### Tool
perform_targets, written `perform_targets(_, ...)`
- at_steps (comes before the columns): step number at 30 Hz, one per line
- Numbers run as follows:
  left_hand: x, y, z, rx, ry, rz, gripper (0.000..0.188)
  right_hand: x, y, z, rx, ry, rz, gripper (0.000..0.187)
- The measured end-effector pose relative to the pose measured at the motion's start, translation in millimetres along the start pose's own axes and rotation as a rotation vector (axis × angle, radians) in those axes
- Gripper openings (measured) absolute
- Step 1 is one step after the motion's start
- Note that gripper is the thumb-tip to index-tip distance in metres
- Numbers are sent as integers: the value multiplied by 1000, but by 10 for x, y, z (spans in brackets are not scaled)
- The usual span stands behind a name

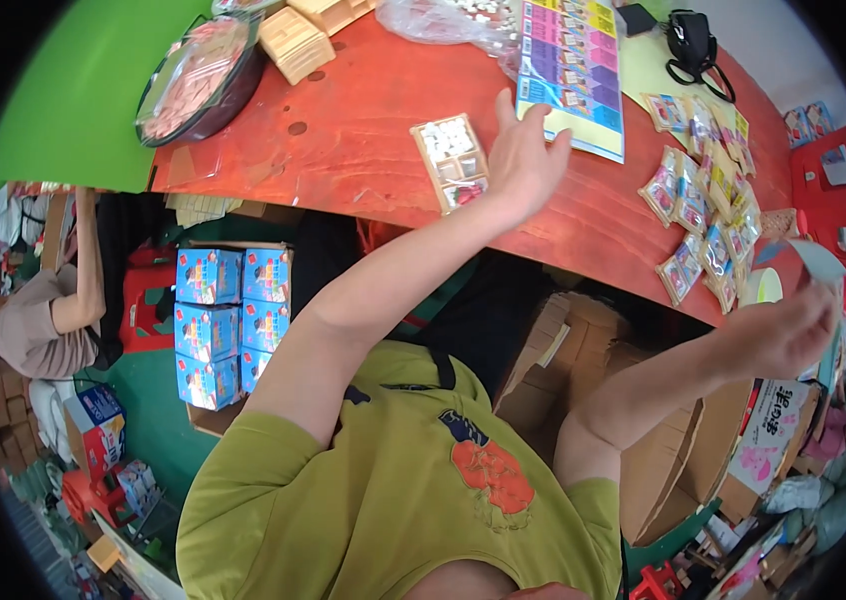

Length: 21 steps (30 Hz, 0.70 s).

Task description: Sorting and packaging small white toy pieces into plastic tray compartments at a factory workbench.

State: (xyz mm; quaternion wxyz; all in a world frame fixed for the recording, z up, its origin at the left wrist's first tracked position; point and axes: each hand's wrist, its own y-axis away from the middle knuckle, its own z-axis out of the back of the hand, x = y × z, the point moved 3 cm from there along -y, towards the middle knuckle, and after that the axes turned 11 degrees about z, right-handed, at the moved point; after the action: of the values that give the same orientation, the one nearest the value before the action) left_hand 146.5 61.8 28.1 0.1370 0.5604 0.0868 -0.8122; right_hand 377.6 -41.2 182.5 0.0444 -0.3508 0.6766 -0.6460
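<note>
A red-brown wooden table fills the upper middle of the view, its grain and a few dark knots showing. The left hand rests over the table with fingers spread wide, holding nothing, its thumb just beside a small wooden tray divided into compartments that hold pale pieces. Beyond the hand on the table lies a long colourful sheet in pink, purple, blue and yellow bands. To the right of the tray, well apart, a heap of small shiny packets spreads along the table's edge. The right hand is off the table's near edge, past the packets, pinching a pale blue strip; a roll of tape sits just beside it. At the table's far left stands a dark round tray under clear film, with wooden blocks next to it and a green sheet further left. A black strap-like object lies at the far right end.

Below the table stand stacked blue boxes and open cardboard cartons. Another person sits to the left of the boxes. A red stool is beyond the table's right end.
</note>
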Motion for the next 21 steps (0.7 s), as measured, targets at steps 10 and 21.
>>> perform_targets(10,37,747,1160,473,1029,376,29,1118,1569,-682,842,-127,503,27)
perform_targets(21,280,693,1517,430,1134,460,22,1146,1926,-833,939,-395,317,26)
